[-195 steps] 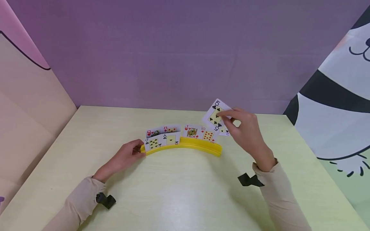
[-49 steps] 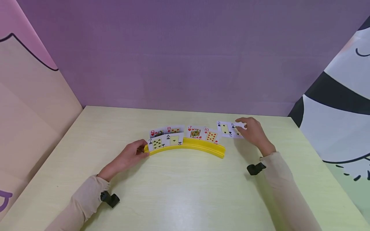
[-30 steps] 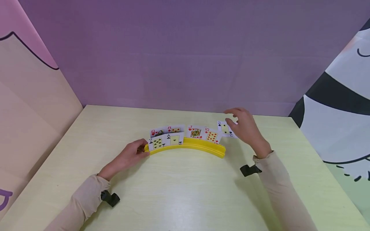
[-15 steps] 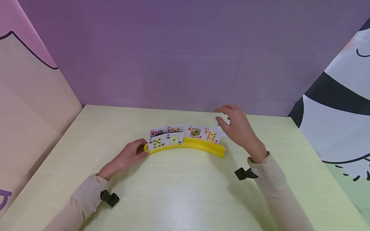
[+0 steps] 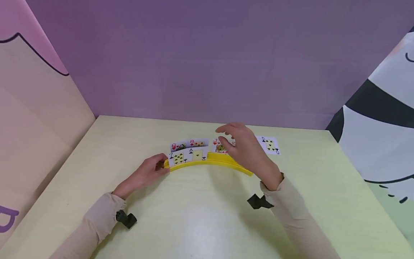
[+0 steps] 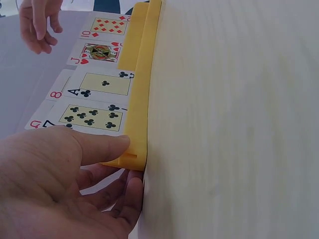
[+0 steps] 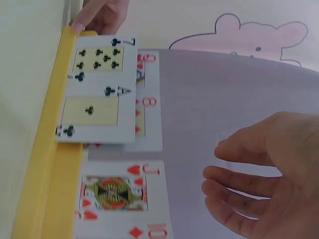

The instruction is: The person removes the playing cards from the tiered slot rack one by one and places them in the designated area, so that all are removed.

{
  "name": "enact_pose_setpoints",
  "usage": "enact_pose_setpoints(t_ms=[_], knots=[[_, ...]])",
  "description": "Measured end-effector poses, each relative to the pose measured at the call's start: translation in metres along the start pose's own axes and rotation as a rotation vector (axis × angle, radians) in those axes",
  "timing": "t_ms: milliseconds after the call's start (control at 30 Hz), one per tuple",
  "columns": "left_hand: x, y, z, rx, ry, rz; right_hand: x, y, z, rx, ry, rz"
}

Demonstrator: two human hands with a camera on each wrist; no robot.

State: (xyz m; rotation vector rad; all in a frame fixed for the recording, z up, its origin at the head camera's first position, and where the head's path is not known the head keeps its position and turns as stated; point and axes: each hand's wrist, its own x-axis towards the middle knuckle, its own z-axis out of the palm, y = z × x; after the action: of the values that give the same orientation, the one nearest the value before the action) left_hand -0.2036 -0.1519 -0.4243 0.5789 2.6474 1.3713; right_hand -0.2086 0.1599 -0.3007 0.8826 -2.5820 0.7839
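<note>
Pale surface supported the yellow rack, left end pinched by left grip; right grip, empty, seemingly mid-reach, next required alignment with the cards.

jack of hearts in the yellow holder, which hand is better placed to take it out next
Probably the right hand: it hovers empty near the jack of hearts. The left hand is occupied, gripping the left end of the yellow holder, seemingly steadying it.

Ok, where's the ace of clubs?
In the head view, the ace of clubs stands at the front left of the yellow holder, right of the seven of clubs.
</note>
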Motion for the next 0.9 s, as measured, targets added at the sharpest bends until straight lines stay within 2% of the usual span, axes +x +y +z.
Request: enact_pose_setpoints(t_ms=[200, 533, 700, 900], knots=[[0.002, 0.002, 0.002, 0.010, 0.000, 0.003, 0.003, -0.009, 0.015, 0.033, -0.043, -0.016], [-0.002, 0.001, 0.005, 0.009, 0.000, 0.004, 0.000, -0.017, 0.049, -0.145, -0.103, -0.055], [-0.004, 0.001, 0.004, 0.013, 0.009, -0.019, 0.001, -0.020, 0.056, -0.179, -0.152, -0.038], [-0.002, 0.002, 0.003, 0.023, 0.009, -0.018, 0.002, -0.018, 0.060, -0.201, -0.143, -0.054]])
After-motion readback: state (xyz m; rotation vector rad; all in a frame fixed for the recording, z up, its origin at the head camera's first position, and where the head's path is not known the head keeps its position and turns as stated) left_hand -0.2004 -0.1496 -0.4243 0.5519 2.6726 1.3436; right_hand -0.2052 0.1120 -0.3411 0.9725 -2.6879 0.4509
